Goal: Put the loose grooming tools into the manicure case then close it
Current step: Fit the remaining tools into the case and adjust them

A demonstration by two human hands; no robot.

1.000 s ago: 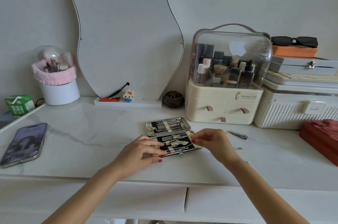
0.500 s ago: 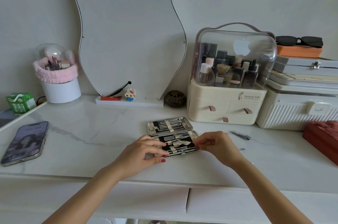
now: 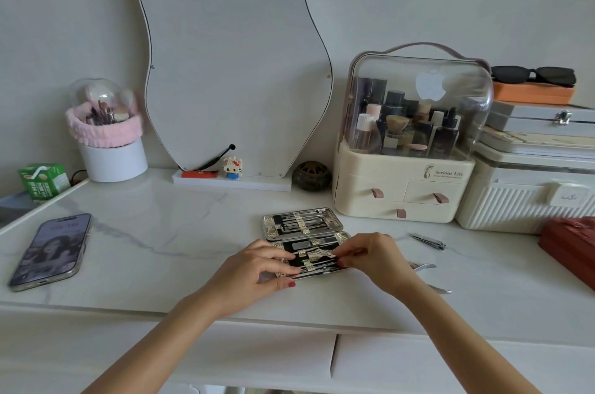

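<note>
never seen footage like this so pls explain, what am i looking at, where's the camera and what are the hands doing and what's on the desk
There is no machine here: a person works with bare hands, and the single camera sits on their head, looking forward and down, so you see their own arms reaching in.

The open manicure case lies on the white marble desk. The left hand rests on the case's near left end, steadying it. The right hand pinches at an elastic strap or tool in the near half; which one I cannot tell.

Loose tools remain to the right: a nail clipper and another metal tool, partly hidden by the right wrist.

Also on the desk: a phone, a mirror, a brush holder and a cosmetics organiser.
</note>
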